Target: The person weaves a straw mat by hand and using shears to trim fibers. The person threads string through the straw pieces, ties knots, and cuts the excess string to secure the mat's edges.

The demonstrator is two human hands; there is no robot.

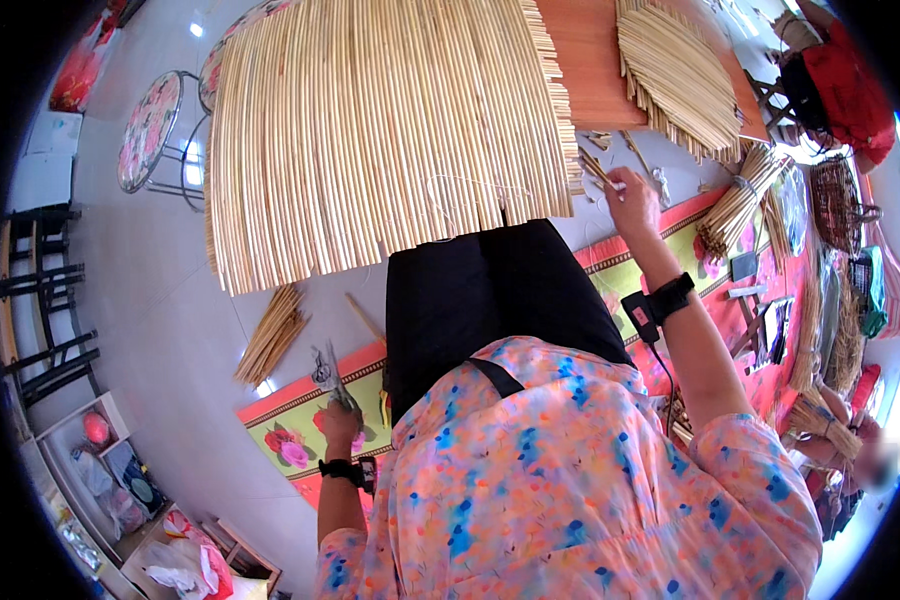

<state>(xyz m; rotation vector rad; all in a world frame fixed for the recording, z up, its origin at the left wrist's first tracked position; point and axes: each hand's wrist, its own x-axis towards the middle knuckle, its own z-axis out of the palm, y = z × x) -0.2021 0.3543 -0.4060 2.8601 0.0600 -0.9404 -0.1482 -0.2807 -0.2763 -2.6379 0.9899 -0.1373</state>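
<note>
A large mat of pale reed stalks (390,130), laid side by side, spreads in front of me above my black trousers. Loose white thread (480,185) loops over its near right part. Beyond the mat's right edge, my right hand (634,205) is closed on a few short reed stalks (595,168), with something white by its fingers. My left hand (341,425) hangs low at my left side, closed round a grey metal tool (333,378); its exact kind is unclear. A small pile of cut reeds (273,335) lies on the floor ahead of that hand.
An orange-brown tabletop (588,65) carries another reed piece (682,80) at the far right. A tied reed bundle (742,200) lies on the flowered mat (690,270). A round stool (152,130) stands left, a wicker basket (838,205) right. Another person's red garment (850,95) shows far right.
</note>
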